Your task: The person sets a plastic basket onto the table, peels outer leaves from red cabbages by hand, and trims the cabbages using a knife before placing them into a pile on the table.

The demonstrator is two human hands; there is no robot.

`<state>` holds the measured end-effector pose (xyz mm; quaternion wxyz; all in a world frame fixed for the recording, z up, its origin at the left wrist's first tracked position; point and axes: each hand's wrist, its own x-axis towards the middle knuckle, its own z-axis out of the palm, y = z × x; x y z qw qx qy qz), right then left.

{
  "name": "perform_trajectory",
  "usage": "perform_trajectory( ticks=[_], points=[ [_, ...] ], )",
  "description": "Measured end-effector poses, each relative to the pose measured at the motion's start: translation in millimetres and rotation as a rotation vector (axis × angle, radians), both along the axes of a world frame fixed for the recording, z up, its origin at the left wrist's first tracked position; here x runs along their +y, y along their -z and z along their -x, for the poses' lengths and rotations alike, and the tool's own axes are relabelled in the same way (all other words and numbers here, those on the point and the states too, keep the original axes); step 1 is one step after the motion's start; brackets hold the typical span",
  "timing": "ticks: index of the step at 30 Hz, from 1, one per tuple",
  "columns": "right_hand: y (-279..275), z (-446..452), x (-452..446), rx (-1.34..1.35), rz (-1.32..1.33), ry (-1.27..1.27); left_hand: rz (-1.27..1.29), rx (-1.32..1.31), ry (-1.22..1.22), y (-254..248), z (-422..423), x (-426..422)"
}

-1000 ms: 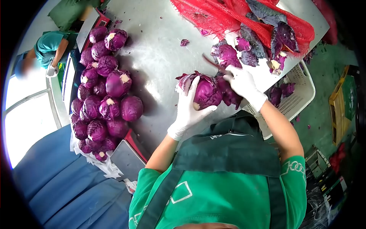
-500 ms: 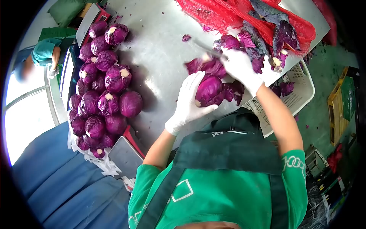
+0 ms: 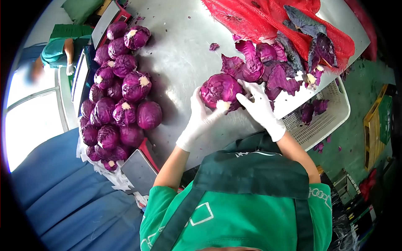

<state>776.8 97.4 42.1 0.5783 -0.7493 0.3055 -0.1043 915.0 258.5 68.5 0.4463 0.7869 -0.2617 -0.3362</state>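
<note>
A round red cabbage [image 3: 220, 91] is held over the metal table, its pale cut stem turned toward my body. My left hand [image 3: 197, 119], in a white glove, cups its left and lower side, thumb near the stem. My right hand [image 3: 260, 106], also gloved, has its fingertips against the cabbage's right side. Just beyond it lies a heap of loose purple outer leaves [image 3: 282, 78], partly hidden by the right hand. A small leaf scrap [image 3: 214, 46] rests apart on the table.
Many red cabbages [image 3: 136, 85] are piled at the left. A red mesh bag [image 3: 268, 21] covers the far right corner. Below the right edge stands a white perforated basket [image 3: 344, 104] with leaves inside. A co-worker [image 3: 54, 52] is at the far left.
My right hand has come down from the leaf heap to the cabbage. The cabbage has turned, bringing its stem to the lower right. A blurred thin object near the right hand no longer shows.
</note>
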Motion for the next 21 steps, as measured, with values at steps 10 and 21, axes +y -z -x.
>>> perform_trajectory(
  ticks=[10,21],
  points=[
    [-9,19,-2,-0.021,0.372,-0.032,0.021,-0.309,0.137,12,-6,-34],
    [-23,-7,5,0.123,0.639,-0.163,0.076,-0.262,0.13,14,-8,-49]
  ],
)
